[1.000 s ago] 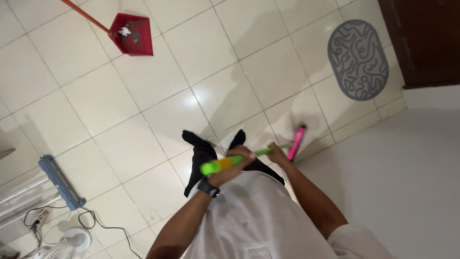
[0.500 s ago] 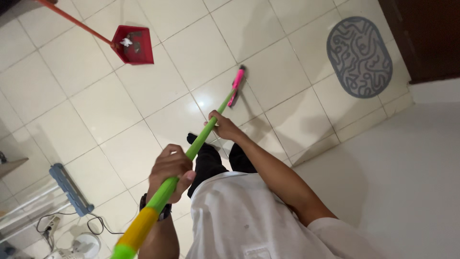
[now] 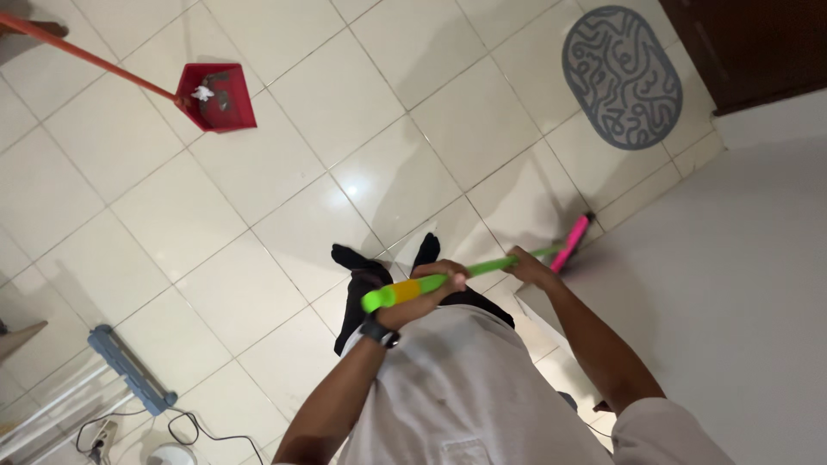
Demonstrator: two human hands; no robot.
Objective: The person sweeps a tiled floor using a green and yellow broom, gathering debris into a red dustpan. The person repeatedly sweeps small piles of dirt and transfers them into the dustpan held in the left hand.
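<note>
I hold a broom with a green handle [image 3: 482, 269] in both hands. My left hand [image 3: 424, 294] grips the upper end, just below its yellow band, with a dark watch on that wrist. My right hand [image 3: 525, 265] grips the handle lower down. The pink broom head [image 3: 571, 242] rests on the pale tiled floor [image 3: 284, 224], close against the white wall [image 3: 741, 284] at the right. My feet in black socks [image 3: 379, 263] stand just behind the handle.
A red dustpan [image 3: 217, 96] with bits of debris and a long orange handle lies at the upper left. A grey oval mat [image 3: 622, 76] lies before a dark door [image 3: 758, 47]. A blue mop head [image 3: 131, 368], a cable and a fan sit at the lower left.
The broom head swept out to the middle of the floor and has swung back right to the wall. My left hand came back up near my chest.
</note>
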